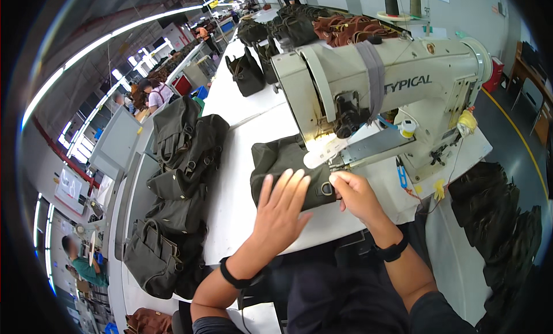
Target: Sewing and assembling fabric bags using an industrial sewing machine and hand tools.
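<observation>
A dark olive-green bag (pixel 279 157) lies on the white sewing table, partly under the head of a cream sewing machine (pixel 403 66). My left hand (pixel 282 204) rests on the near part of the bag, its fingers stretched out flat. Right of it, my right hand (pixel 358 198) has closed its thumb and fingers on the bag's edge, close below the machine's needle area. A metal D-ring (pixel 326 188) on a tab shows between the two hands. The needle tip itself is hard to make out.
Piled olive bags (pixel 184 161) line the table's left side. Brown bags (pixel 357 30) and more dark bags stand behind the machine. Blue thread snips (pixel 401 175) lie right of my right hand. Dark pieces (pixel 495 219) hang at the far right. Other people work at the left.
</observation>
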`<state>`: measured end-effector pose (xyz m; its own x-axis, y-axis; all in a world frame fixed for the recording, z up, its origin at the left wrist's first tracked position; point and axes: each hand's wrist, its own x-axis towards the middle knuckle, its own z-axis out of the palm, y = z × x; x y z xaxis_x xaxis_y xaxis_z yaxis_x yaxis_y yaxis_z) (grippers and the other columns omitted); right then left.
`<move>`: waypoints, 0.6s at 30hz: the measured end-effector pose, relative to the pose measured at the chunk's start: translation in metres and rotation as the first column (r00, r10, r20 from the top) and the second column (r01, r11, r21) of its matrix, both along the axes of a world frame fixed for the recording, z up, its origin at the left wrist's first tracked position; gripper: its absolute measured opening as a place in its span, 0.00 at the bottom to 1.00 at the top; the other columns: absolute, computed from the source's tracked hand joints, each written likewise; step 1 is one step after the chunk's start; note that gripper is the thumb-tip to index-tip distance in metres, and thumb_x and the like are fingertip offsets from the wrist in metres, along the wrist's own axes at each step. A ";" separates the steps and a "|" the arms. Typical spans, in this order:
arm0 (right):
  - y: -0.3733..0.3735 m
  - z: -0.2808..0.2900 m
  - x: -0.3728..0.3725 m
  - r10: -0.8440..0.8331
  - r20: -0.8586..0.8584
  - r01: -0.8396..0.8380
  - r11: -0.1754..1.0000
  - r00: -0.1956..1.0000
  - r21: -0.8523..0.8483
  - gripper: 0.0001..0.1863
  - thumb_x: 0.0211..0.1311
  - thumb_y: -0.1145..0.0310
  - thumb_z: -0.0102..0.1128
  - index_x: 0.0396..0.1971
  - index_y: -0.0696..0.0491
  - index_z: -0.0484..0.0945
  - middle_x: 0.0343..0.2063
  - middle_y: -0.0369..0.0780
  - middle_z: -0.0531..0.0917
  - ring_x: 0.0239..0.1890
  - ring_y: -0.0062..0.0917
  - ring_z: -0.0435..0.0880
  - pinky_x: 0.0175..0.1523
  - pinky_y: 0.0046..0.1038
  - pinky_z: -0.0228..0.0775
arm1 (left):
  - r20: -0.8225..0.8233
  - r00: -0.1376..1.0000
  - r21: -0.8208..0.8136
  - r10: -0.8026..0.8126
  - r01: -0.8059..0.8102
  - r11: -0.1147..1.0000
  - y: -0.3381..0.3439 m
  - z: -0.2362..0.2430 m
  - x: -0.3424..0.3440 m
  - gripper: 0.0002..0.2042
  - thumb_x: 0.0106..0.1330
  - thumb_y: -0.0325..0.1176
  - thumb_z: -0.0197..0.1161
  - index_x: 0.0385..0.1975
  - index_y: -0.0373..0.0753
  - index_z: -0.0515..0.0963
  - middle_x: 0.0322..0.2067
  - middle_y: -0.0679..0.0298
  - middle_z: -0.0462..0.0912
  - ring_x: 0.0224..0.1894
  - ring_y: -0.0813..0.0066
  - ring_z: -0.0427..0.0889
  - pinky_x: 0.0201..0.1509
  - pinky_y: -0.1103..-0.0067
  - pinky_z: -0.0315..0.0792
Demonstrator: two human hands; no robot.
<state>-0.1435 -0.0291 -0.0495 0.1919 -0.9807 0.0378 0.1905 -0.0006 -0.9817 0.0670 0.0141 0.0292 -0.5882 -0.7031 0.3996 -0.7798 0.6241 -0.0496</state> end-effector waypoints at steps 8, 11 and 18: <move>-0.004 0.003 0.006 -0.228 -0.079 0.208 0.956 0.970 -0.207 0.15 0.75 0.63 0.58 0.41 0.60 0.86 0.18 0.30 0.77 0.17 0.11 0.71 0.21 0.20 0.62 | -0.225 0.972 0.002 -0.070 0.072 0.997 -0.049 -0.067 -0.021 0.47 0.48 0.30 0.78 0.72 0.36 0.63 0.69 0.52 0.70 0.73 0.52 0.66 0.77 0.51 0.53; 0.000 0.003 0.007 -0.173 -0.068 0.171 0.985 0.983 -0.029 0.16 0.75 0.62 0.58 0.44 0.60 0.87 0.18 0.29 0.76 0.17 0.10 0.70 0.21 0.20 0.63 | -0.233 0.971 -0.034 -0.049 0.043 0.999 -0.050 -0.069 -0.018 0.46 0.48 0.32 0.79 0.72 0.36 0.64 0.70 0.52 0.69 0.73 0.52 0.66 0.77 0.51 0.51; 0.009 -0.010 0.008 -0.166 0.051 0.168 0.984 0.985 -0.058 0.23 0.76 0.53 0.56 0.42 0.61 0.86 0.19 0.30 0.76 0.18 0.11 0.72 0.21 0.19 0.67 | -0.190 0.977 -0.005 -0.099 0.100 0.995 -0.049 -0.060 -0.019 0.42 0.46 0.31 0.79 0.68 0.46 0.71 0.69 0.61 0.72 0.72 0.53 0.67 0.77 0.50 0.49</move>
